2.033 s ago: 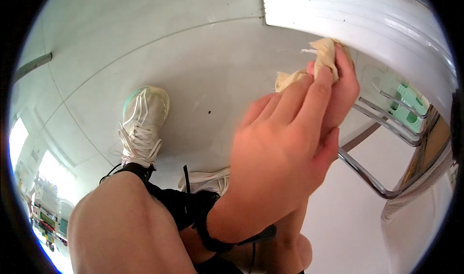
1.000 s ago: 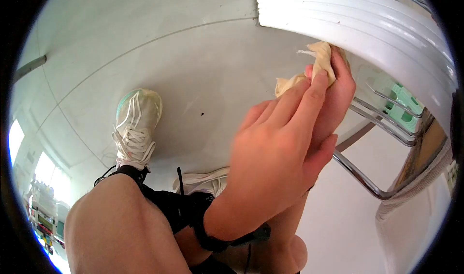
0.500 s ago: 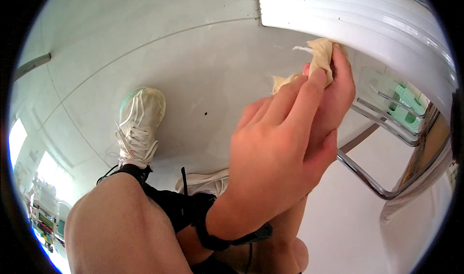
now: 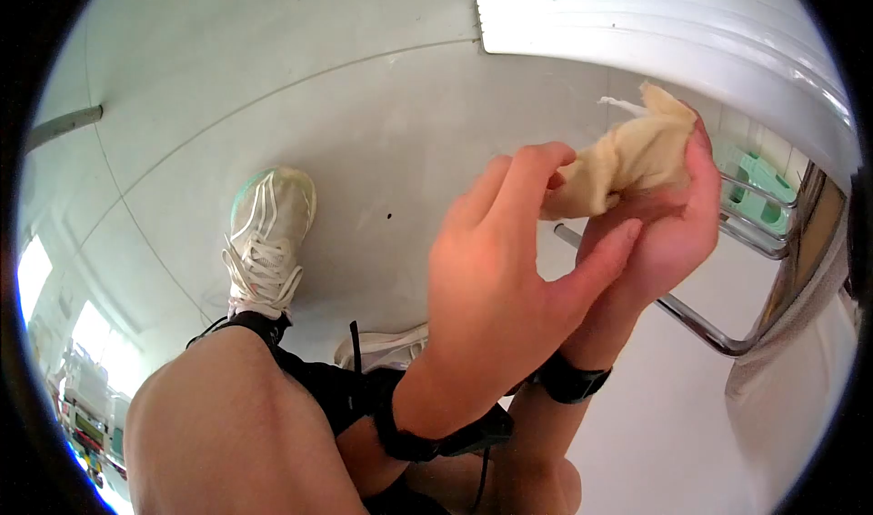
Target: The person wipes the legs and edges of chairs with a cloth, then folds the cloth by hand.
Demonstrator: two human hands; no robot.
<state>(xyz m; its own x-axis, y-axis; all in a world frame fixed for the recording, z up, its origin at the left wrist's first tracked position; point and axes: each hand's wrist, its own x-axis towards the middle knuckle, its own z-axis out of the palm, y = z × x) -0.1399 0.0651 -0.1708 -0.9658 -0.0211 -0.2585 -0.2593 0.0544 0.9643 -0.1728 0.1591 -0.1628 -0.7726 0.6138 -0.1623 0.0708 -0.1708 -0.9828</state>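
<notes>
A crumpled pale-yellow cloth [image 4: 641,156] with a loose white strip at its upper edge lies across the palm of my right hand [image 4: 677,229], whose fingers curl up behind it. My left hand [image 4: 500,251] is nearer the camera, back towards me. Its bent fingers hook onto the cloth's left end, while its thumb is stretched out apart from the cloth, by the right palm. Just above the cloth, without visible contact, is the edge of a white ridged panel [image 4: 637,24]. Part of my right-hand fingers is hidden by the cloth.
Chrome tube legs [image 4: 700,324] stand at the right, near a green plastic piece [image 4: 759,188]. My bent knee [image 4: 227,415] and a white shoe [image 4: 268,233] are at the left on the grey tiled floor [image 4: 364,124]. A metal tube end [image 4: 68,126] juts in at the far left.
Both hands have drawn apart and the cloth has come away from the panel's underside, spreading wider. My right hand has shifted right and down, its palm turning into view.
</notes>
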